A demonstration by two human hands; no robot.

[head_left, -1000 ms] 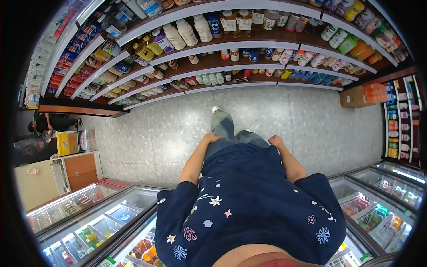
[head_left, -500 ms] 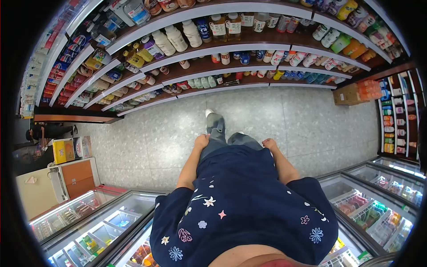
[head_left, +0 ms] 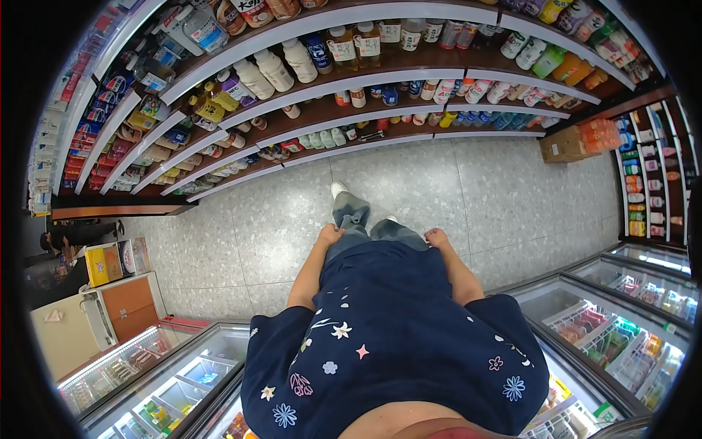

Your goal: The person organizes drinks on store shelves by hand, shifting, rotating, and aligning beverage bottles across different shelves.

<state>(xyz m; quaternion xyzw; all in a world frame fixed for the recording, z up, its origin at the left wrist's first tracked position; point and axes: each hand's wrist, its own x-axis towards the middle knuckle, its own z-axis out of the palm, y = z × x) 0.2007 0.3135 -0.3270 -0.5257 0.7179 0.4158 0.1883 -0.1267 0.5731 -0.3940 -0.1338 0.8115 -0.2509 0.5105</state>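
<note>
Drink shelving [head_left: 395, 74]: stocked rows curving across the top of the frame.
Tile floor [head_left: 281, 197]: grey and speckled, mid-frame.
Embroidered T-shirt [head_left: 409, 314]: navy with flower motifs, lower centre.
Glass-topped freezers [head_left: 541, 300]: 1 at lower left and 1 at lower right, packed goods inside.
Jeans [head_left: 395, 233]: faded blue-grey, centre of the frame, between the 2 hands.
Cardboard box [head_left: 563, 145]: on the floor at upper right, below the shelving's end.
Left hand [head_left: 331, 234]: fingers curled narrow at the jeans' left edge in the frame; cannot tell whether it pinches cloth.
Right hand [head_left: 436, 238]: loosely curled, just beside the jeans, which lie to its left in the frame; cannot tell if it holds anything.
White shoe [head_left: 338, 188]: above centre, beyond the jeans' hem.
</note>
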